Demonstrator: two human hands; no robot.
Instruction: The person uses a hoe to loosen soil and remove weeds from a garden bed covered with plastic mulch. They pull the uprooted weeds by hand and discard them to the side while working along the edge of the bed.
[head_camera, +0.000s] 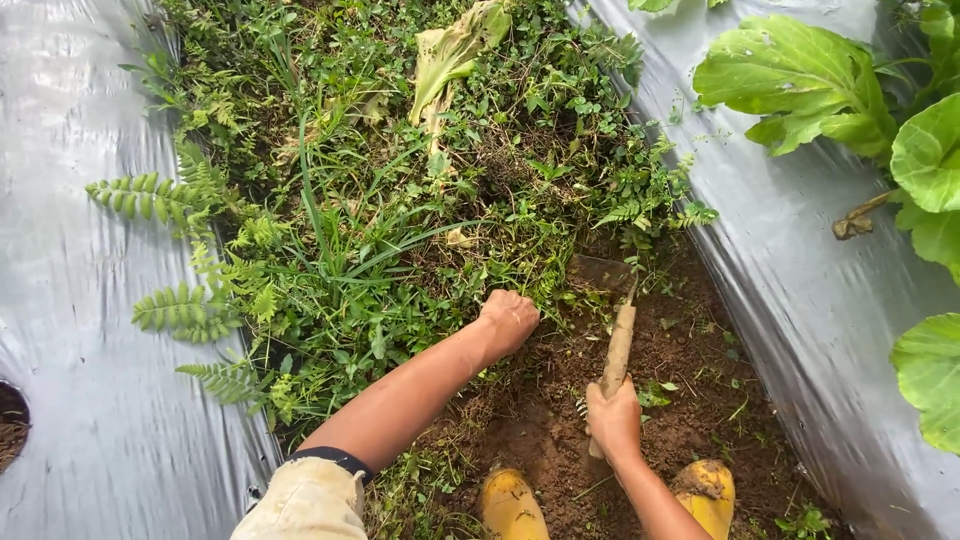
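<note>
Weeding a furrow btwn two sheets of silver plastic mulch. Right hand closed tight round the lower end of a small hand hoe, wooden handle mud-coated, running up toward 12 o'clock to a flat metal blade set at the edge of the weed mat. Left hand at 10 o'clock of the right, fisted down into the weeds; looks clenched on a tuft, but what's inside the fist can't be told.

Handling, as a guess: hoe stiff, light enough for one hand, blade end heavier. Mud on handle likely slick, so grip low and firm as now, well clear of the blade. Weeds soft, limp, tear easily; best taken low at the base near soil, not by the tips. Fern fronds at 9 o'clock probably tougher at the stem.

Bare loose soil at 6 o'clock of the blade. Yellow rubber boots at frame bottom, muddy. Broad-leaf cabbage-type plants at 2 o'clock, poking thru the right sheet. Wilted pale leaf at 12 o'clock on top of the weeds.
</note>
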